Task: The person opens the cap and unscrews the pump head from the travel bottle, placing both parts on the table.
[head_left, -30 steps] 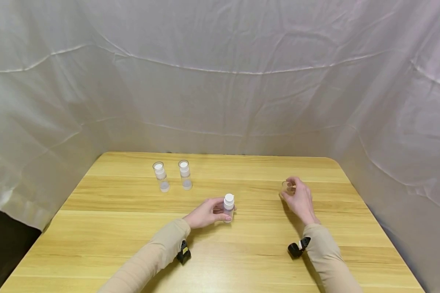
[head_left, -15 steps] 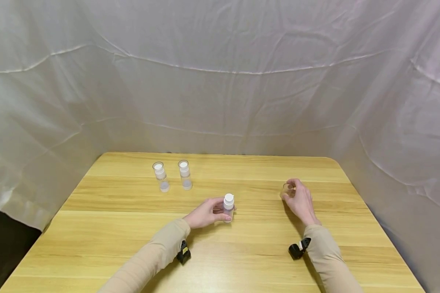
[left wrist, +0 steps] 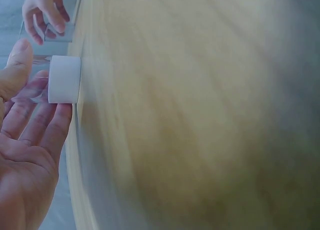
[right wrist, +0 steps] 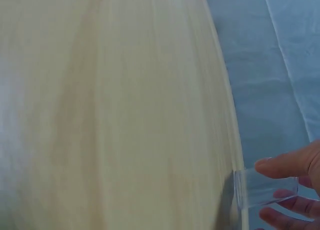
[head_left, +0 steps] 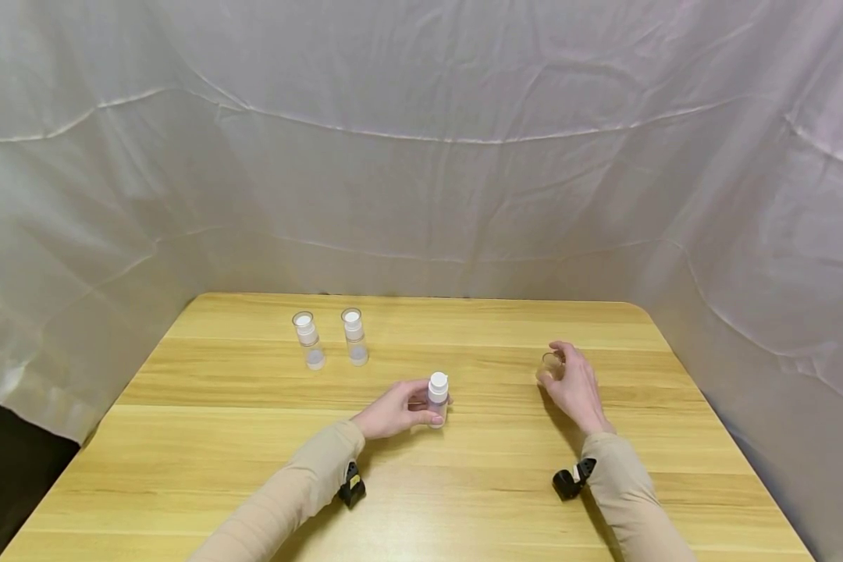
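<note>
My left hand (head_left: 396,408) holds a small pump bottle (head_left: 439,393) upright at mid-table, with thumb in front and fingers behind. It has a white pump head and a translucent body; its white base (left wrist: 65,79) shows in the left wrist view. At the table's right, my right hand (head_left: 573,384) has thumb and fingers curled round a clear cylindrical cap (right wrist: 260,187) resting on the tabletop. How firmly the fingertips press on it cannot be told. Two similar bottles stand at the back left, a left one (head_left: 309,342) and a right one (head_left: 355,337), both with clear caps on.
A light wooden table (head_left: 253,437) carries everything. Pale cloth (head_left: 421,195) hangs behind it and along both sides. A black camera is strapped to each sleeve, a left one (head_left: 352,485) and a right one (head_left: 570,480).
The right hand and the clear cap have shifted very slightly, and the right fingers look a little more spread. The left hand, its bottle and the two capped bottles stay in place.
</note>
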`<state>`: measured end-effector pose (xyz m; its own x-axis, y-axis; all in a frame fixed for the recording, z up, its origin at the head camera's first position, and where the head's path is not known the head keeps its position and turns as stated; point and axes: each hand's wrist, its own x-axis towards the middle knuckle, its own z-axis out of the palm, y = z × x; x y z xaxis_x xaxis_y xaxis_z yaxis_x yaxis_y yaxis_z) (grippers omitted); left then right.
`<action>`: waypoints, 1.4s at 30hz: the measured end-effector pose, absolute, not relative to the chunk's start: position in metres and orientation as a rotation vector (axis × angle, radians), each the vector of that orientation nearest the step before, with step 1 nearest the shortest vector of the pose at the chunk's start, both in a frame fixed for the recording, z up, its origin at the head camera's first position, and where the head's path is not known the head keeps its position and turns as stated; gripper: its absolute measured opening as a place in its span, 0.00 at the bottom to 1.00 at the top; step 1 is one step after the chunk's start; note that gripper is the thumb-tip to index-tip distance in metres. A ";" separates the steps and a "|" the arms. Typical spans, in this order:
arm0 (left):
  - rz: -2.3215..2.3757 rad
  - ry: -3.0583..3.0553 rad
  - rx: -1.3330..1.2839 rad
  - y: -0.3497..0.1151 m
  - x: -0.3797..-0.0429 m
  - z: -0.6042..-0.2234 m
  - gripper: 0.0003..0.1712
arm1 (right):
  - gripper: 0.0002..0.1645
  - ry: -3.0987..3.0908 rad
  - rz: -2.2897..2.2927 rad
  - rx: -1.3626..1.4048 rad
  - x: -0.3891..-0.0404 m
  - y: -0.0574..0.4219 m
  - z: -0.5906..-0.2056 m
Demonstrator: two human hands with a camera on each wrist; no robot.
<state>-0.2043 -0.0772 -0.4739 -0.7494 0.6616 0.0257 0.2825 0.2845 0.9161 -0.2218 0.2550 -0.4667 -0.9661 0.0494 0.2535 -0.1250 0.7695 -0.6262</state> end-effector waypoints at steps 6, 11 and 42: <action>1.449 2.206 0.852 -0.077 -0.204 -0.474 0.26 | 0.35 -2.610 0.985 0.127 -0.219 0.246 -0.462; 1.453 2.201 0.848 -0.077 -0.204 -0.473 0.27 | 0.35 -2.568 1.013 0.170 -0.215 0.235 -0.454; 1.438 2.221 0.860 -0.077 -0.204 -0.475 0.26 | 0.32 -2.377 1.037 0.540 -0.190 0.176 -0.421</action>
<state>-0.2038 -0.0771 -0.4747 -0.7510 0.6597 0.0287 0.2963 0.2977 0.9075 -0.1899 0.1760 -0.4210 -0.8030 -0.1588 0.5744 -0.5291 0.6335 -0.5646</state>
